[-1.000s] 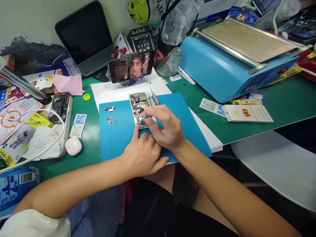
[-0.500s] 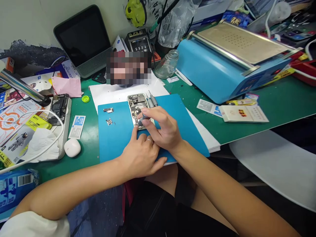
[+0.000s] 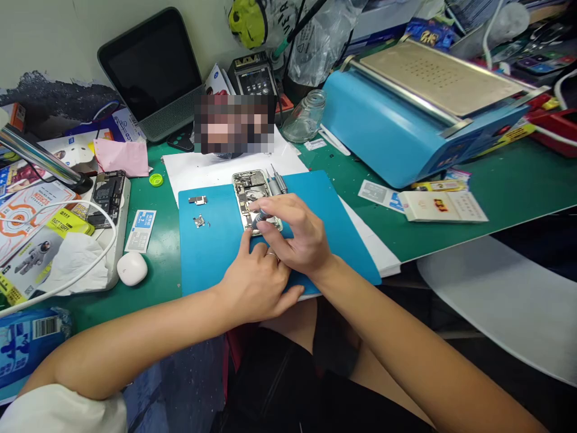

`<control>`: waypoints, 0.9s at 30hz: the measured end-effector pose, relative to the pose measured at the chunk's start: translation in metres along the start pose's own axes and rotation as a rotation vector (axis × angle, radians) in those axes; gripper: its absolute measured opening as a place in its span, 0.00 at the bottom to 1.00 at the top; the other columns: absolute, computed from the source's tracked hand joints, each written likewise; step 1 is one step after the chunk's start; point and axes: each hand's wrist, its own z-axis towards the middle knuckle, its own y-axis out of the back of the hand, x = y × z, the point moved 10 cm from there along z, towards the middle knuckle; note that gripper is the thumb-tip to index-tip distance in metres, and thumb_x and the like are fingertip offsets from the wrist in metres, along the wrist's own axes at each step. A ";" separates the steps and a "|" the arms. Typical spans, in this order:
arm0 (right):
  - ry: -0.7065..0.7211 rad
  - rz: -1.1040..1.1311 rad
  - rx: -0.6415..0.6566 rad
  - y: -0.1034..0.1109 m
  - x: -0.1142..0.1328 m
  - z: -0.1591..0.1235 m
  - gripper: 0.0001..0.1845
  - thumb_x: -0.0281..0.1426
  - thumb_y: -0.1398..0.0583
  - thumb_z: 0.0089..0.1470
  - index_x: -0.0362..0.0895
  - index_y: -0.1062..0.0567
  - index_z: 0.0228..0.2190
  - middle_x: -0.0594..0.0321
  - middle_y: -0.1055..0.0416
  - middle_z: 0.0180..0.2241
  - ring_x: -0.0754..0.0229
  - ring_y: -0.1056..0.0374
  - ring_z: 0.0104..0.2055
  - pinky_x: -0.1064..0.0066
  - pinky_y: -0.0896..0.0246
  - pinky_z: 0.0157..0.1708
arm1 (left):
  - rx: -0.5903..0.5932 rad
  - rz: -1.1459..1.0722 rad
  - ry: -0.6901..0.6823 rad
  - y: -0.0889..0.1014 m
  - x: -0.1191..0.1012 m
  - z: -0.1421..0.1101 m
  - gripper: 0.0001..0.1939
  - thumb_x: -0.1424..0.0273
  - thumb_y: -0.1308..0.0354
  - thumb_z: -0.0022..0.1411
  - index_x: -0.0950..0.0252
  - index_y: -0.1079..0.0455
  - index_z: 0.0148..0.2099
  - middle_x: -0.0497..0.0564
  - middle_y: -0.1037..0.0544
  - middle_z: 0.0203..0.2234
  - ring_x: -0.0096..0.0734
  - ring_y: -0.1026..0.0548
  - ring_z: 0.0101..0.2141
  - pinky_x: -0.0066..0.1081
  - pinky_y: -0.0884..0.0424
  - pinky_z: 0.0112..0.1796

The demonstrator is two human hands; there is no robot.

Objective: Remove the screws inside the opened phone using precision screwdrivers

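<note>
An opened smartphone (image 3: 246, 193) lies on the blue mat (image 3: 202, 258), its inner parts bare. My right hand (image 3: 300, 231) pinches a small grey screwdriver (image 3: 260, 218) between thumb and fingers. The driver stands over the phone's lower part; its tip is too small to make out. Below the phone, my left hand (image 3: 256, 279) has its index fingertip at the lower edge, thumb out to the side, other fingers bent. More screwdrivers (image 3: 279, 181) lie just right of the phone. Left of it are a small metal part (image 3: 198, 200) and another little piece (image 3: 199, 221).
A blue machine with a metal plate (image 3: 387, 120) stands at the right. Near the mat are a glass jar (image 3: 305, 117), a white earbud case (image 3: 132, 269) and a card (image 3: 141, 231). Another opened phone (image 3: 107, 198) sits at the left. A dark-screened device (image 3: 151, 66) stands behind.
The screwdriver in my right hand looks slightly more upright. Both hands stay at the phone's lower end; the whole view has shifted very slightly.
</note>
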 end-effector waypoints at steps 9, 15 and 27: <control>-0.055 0.015 0.004 -0.002 -0.006 -0.001 0.28 0.21 0.39 0.60 0.50 0.34 0.59 0.60 0.22 0.38 0.58 0.24 0.39 0.63 0.24 0.38 | -0.012 0.004 0.013 0.002 0.001 0.000 0.30 0.53 0.55 0.73 0.75 0.28 0.57 0.64 0.20 0.43 0.55 0.25 0.48 0.64 0.47 0.63; -0.006 -0.014 0.002 -0.003 -0.003 -0.001 0.30 0.24 0.37 0.59 0.51 0.36 0.60 0.59 0.21 0.43 0.58 0.24 0.38 0.63 0.26 0.36 | 0.007 -0.003 0.006 0.000 0.001 0.000 0.29 0.53 0.54 0.73 0.74 0.28 0.55 0.63 0.19 0.42 0.56 0.25 0.50 0.64 0.46 0.62; -0.100 0.069 0.042 -0.007 -0.010 -0.004 0.31 0.22 0.40 0.61 0.55 0.37 0.62 0.61 0.22 0.40 0.57 0.25 0.39 0.62 0.23 0.38 | 0.017 -0.006 0.016 -0.001 0.002 0.000 0.29 0.53 0.55 0.73 0.74 0.28 0.56 0.65 0.21 0.45 0.56 0.25 0.50 0.65 0.46 0.62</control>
